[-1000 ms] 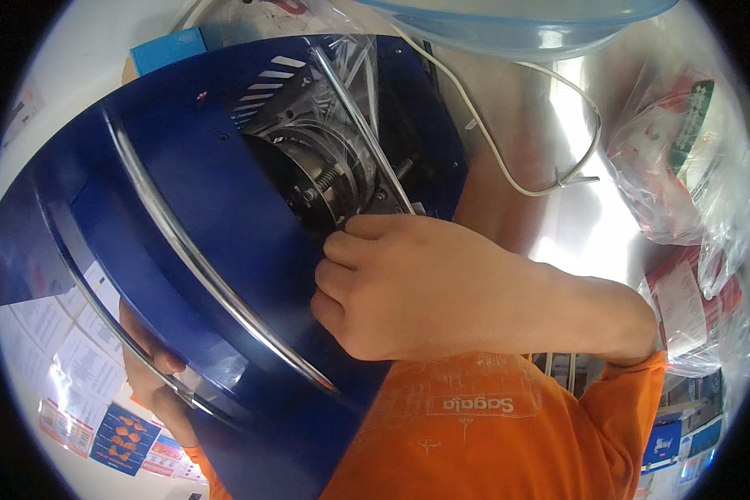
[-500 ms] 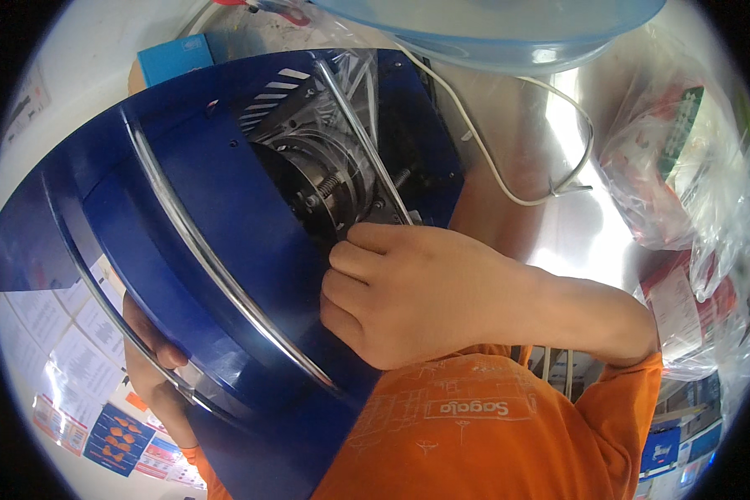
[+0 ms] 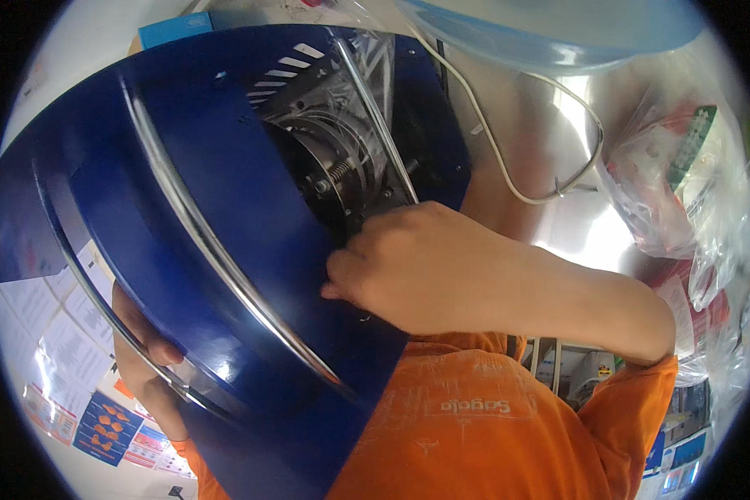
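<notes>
My right hand (image 3: 425,267) is curled against the blue fan housing (image 3: 183,208), fingertips at its black hub (image 3: 333,179) — grip unclear. My left hand (image 3: 146,367) grasps the housing's lower rim — white cable (image 3: 508,175) right of it.

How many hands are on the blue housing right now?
2: the left hand grips its lower-left rim; the right hand rests at the motor opening, fingers hidden.

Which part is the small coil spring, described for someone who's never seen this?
Start at the big blue fan housing that fills the left of the view. In its dark central hub, just above the right hand, sits the spring: the only small silvery ribbed coil among black parts.
</notes>
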A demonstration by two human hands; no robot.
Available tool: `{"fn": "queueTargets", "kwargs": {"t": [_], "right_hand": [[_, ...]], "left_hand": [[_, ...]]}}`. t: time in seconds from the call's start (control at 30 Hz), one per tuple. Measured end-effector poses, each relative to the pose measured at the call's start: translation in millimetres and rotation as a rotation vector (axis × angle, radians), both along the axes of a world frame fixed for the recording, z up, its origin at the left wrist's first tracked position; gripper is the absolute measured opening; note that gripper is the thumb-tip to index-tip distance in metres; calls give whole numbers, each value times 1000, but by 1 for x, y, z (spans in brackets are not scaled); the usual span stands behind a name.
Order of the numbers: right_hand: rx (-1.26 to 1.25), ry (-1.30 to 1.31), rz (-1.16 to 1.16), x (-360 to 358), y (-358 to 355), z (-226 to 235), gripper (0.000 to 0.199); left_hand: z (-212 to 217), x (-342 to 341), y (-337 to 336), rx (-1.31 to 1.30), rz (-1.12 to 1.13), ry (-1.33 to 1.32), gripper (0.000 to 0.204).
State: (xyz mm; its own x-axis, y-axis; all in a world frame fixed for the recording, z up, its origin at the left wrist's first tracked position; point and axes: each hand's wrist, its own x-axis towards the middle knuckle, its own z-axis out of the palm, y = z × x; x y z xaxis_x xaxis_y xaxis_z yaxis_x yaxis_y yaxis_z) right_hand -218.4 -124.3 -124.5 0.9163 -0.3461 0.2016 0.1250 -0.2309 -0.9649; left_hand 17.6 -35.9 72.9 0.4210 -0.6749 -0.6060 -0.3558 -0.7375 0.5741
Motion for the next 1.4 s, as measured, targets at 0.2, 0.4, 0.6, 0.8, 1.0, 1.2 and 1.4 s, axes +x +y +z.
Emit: {"fn": "queueTargets", "kwargs": {"t": [0.2,0.4,0.6,0.8,1.0,1.2,1.4], "right_hand": [[195,119,55,-8,-10,-6,34],[-208,-224,-141,-11,-10,-11,16],[-509,-306,-147,-7,-9,-1,11],[-856,-287,121,-8,-34,9,12],[-892,-414,23,-4,-21,9,20],[-950,-459,0,-9,-23,4,23],[-538,-285,-90,-10,-8,-2,18]], "left_hand": [[2,-1,5,20,24,-34,108],[2,0,11,36,34,-41,108],[3,3,14,32,49,-51,108],[8,1,8,22,43,-68,108],[7,2,8,-2,36,-71,108],[10,0,10,21,38,-92,108],[15,-1,12,27,42,-128,107]]}}
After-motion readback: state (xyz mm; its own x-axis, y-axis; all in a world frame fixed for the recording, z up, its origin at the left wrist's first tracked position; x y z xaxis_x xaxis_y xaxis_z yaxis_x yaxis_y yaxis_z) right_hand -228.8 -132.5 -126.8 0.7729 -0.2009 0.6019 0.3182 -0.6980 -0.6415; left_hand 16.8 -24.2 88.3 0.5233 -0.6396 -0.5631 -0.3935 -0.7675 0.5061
